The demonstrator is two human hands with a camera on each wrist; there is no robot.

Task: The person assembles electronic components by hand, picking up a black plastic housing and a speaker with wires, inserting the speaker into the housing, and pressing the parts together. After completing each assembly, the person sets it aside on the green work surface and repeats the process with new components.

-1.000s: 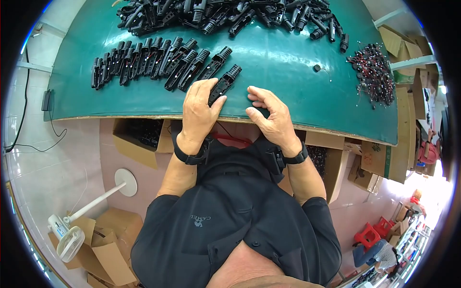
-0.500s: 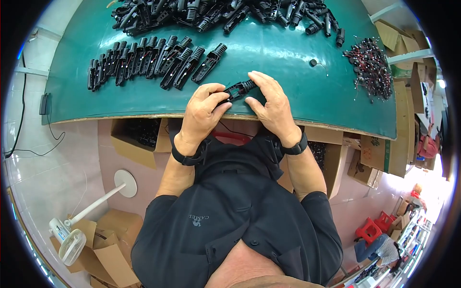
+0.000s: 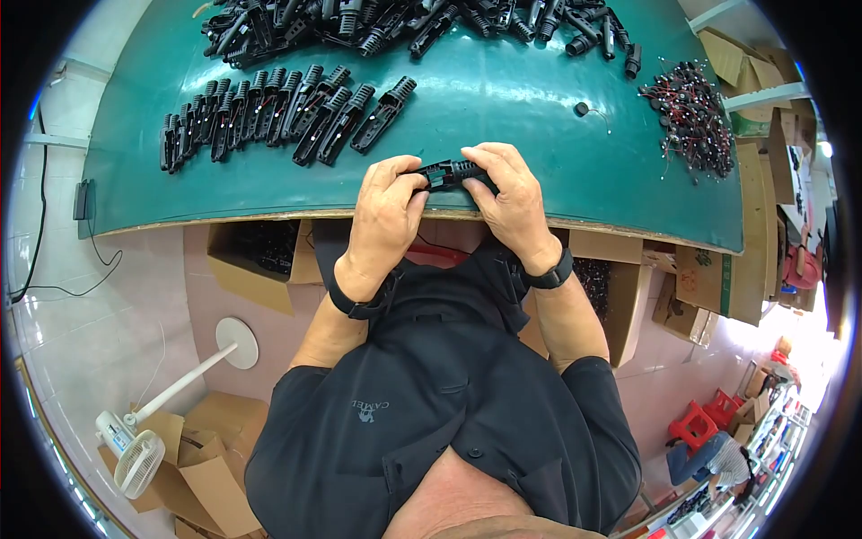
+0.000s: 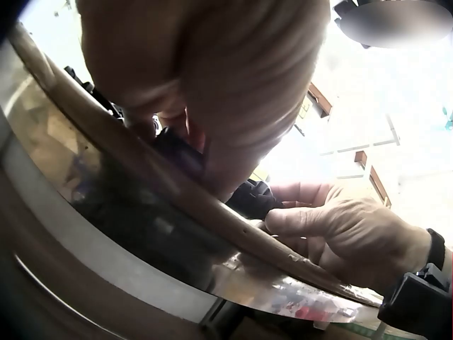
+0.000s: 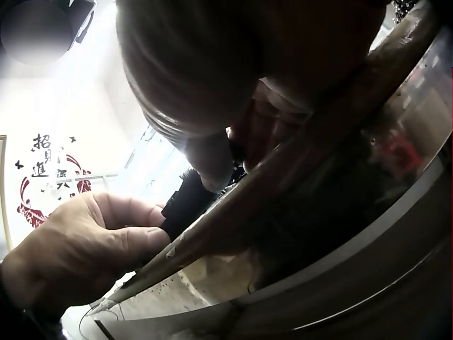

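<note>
Between both hands, close to the table's front edge, is a black plastic housing (image 3: pixel 439 176) with an open hollow body and a ribbed end. My left hand (image 3: pixel 381 216) pinches the body end between thumb and fingers. At the ribbed end, the thumb and fingers of my right hand (image 3: pixel 512 202) hold the other side. The piece lies almost crosswise to me. In the left wrist view, the right hand (image 4: pixel 361 230) grips the dark ribbed part. The right wrist view has the left hand (image 5: pixel 85 244) with thumb and finger on the housing (image 5: pixel 185 205).
A row of similar housings (image 3: pixel 314 112) lies left of centre on the green table (image 3: pixel 503 99). Behind it is a heap of black parts (image 3: pixel 359 22). At right sits a pile of small wired parts (image 3: pixel 691 117), with one loose wired piece (image 3: pixel 581 109) nearer. Cardboard boxes (image 3: pixel 260 292) stand underneath.
The left hand has brought the housing away from the row's right end toward the table edge and turned it crosswise. My right hand, formerly apart from it, now holds its ribbed end.
</note>
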